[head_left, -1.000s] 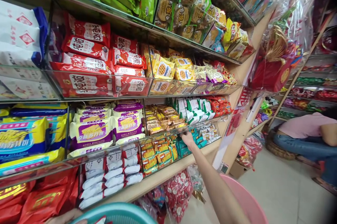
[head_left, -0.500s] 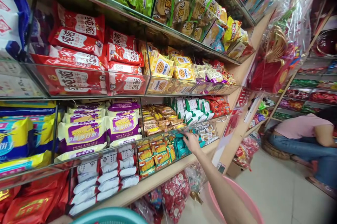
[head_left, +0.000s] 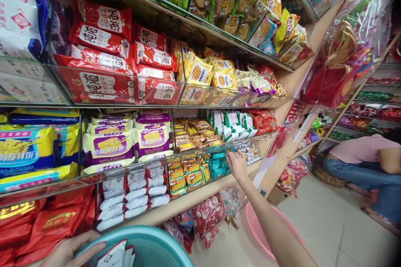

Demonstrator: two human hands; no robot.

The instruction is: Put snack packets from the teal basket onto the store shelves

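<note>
My left hand (head_left: 75,251) grips the rim of a teal plastic basket (head_left: 150,235) at the bottom of the view, thumb or finger over the edge. Inside the basket lie several white packets with red edges (head_left: 115,255). My right hand (head_left: 237,166) reaches to the lower shelf, at the compartment of small teal packets (head_left: 219,166). Its fingers are curled together at the compartment's right side, close to small white-and-brown packets (head_left: 249,150). Whatever lies between the fingertips is too small to make out.
Clear-fronted shelves hold red biscuit packs (head_left: 103,85), purple soda biscuits (head_left: 108,146) and orange packets (head_left: 189,175). A pink tub (head_left: 272,233) stands on the floor below my right arm. At right, a person in a pink top (head_left: 360,150) crouches.
The view has shifted, bringing more of the teal basket, its white packets and my left hand into sight. My right hand stays at the teal packets, its fingers more closed.
</note>
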